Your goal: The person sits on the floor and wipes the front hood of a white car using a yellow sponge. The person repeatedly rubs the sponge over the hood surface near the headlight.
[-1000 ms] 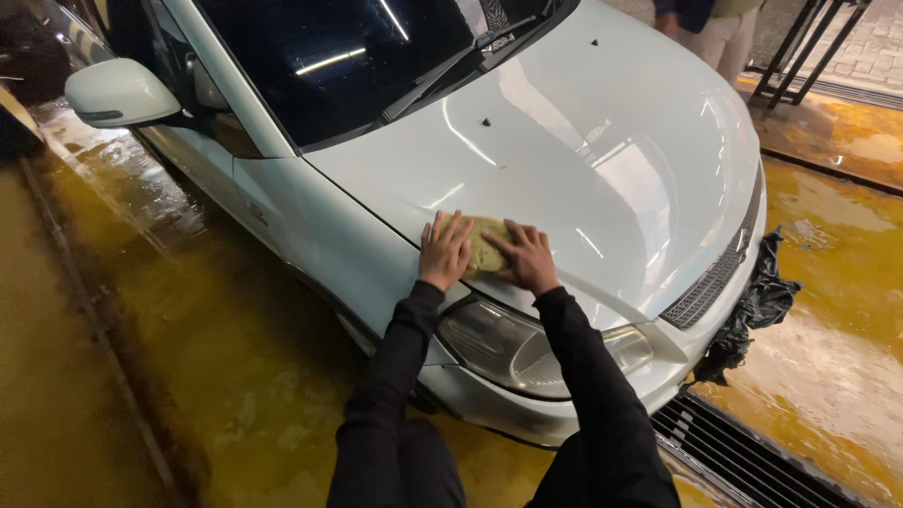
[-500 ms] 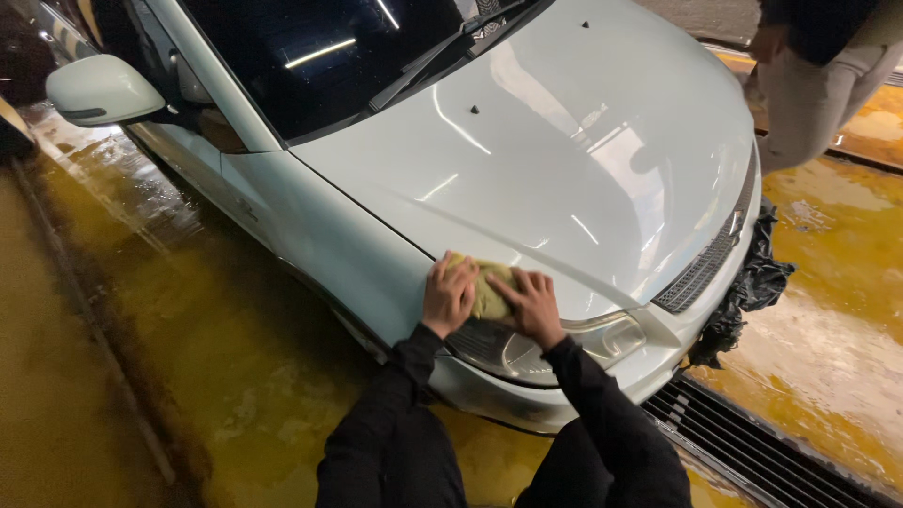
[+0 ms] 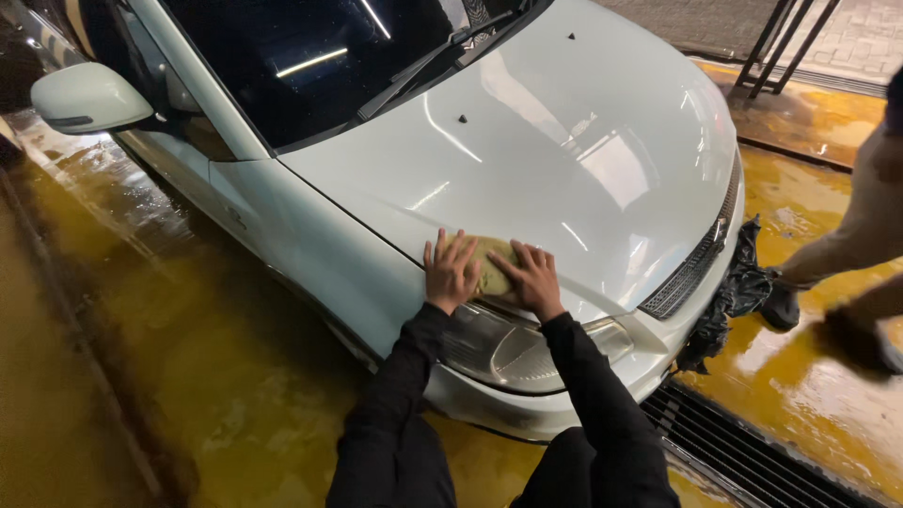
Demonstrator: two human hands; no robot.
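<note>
Head view, looking down at a white car's hood (image 3: 583, 160). I cannot see most of the cloth (image 3: 489, 266): both hands lie over it, and only a strip of dull yellow-green fabric shows between them. What shows looks soft and crumpled, bunched rather than flat. It sits on the near front corner of the hood, just above the headlight (image 3: 508, 348). My left hand (image 3: 450, 273) is open, fingers spread, palm flat on the left part of the cloth. My right hand (image 3: 531, 279) is open too, fingers pointing up and left, pressing the cloth's right part. The two hands are just beside each other, fingertips near but I cannot tell if they touch. Both arms wear black sleeves, cut off at the bottom edge. Far to the left of my left hand is a side mirror (image 3: 87, 98); beyond both hands, a dark windscreen (image 3: 310, 66) cut off at the top. To the right of my right hand, a black rag (image 3: 729, 296) hangs at the car's front. Further right, another person's legs (image 3: 847, 263) are blurred and cut off. Below, wet yellow floor (image 3: 169, 376) and a drain grate (image 3: 743, 452)
</note>
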